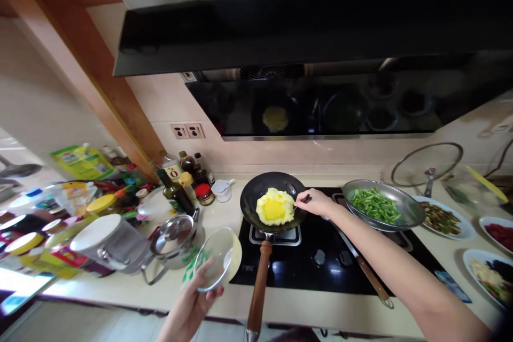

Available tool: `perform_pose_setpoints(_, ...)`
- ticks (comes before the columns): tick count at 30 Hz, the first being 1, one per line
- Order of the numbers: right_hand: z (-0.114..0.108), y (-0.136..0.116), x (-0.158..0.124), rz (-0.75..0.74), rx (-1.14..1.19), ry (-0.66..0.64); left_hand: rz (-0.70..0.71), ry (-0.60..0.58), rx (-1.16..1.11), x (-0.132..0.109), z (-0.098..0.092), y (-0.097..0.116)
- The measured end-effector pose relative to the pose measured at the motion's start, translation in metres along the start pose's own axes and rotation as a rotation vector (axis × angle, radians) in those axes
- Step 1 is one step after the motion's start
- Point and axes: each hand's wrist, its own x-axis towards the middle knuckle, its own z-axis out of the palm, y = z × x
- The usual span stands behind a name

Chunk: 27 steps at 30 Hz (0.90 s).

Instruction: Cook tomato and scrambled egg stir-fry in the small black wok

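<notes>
A black wok (250,200) with a long wooden handle sits on the left burner, holding a yellow beaten egg (274,207) that is setting. My right hand (318,202) reaches over the wok's right rim, closed on a dark thin utensil (305,199) whose tip touches the egg. My left hand (192,307) is low at the counter's front edge, fingers wrapped under an empty glass bowl (214,257) tilted on its side.
A steel pan of chopped green stalks (377,204) sits on the right burner. Plates of food (443,219) and a glass lid (427,163) are at right. A lidded steel pot (176,238), bottles (176,189) and jars crowd the left counter. The range hood hangs overhead.
</notes>
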Motion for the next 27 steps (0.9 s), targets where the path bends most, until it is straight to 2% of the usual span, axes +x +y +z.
perform_pose_setpoints(4, -0.012, -0.004, 0.009, -0.025, -0.043, -0.044, -0.006, 0.122, -0.072, -0.008, -0.037, -0.032)
perform_pose_setpoints(7, -0.021, -0.006, 0.012, -0.038, -0.076, -0.079, -0.039, 0.172, -0.118, -0.013, -0.054, -0.051)
perform_pose_setpoints(10, -0.026, -0.005, 0.010, -0.030, -0.099, -0.042, -0.025, 0.212, -0.168, -0.018, -0.059, -0.062)
perform_pose_setpoints(15, -0.032, -0.001, -0.008, 0.017, -0.086, -0.067, -0.035, 0.253, -0.177, -0.016, -0.051, -0.066)
perform_pose_setpoints(18, -0.036, 0.004, -0.035, 0.173, 0.205, 0.135, -0.045, 0.220, -0.195, -0.013, -0.047, -0.063)
perform_pose_setpoints(21, -0.028, 0.015, -0.073, 0.308, 0.654, 0.464, -0.062, 0.212, -0.181, -0.010, -0.048, -0.057)
perform_pose_setpoints(23, -0.011, 0.027, -0.106, 0.346, 0.915, 0.648, -0.082, 0.207, -0.155, -0.007, -0.052, -0.055)
perform_pose_setpoints(25, 0.014, 0.039, -0.143, 0.392, 1.160, 0.702, -0.085, 0.198, -0.131, -0.003, -0.058, -0.056)
perform_pose_setpoints(27, 0.044, 0.049, -0.183, 0.509, 1.370, 0.725, -0.079, 0.182, -0.106, 0.003, -0.066, -0.060)
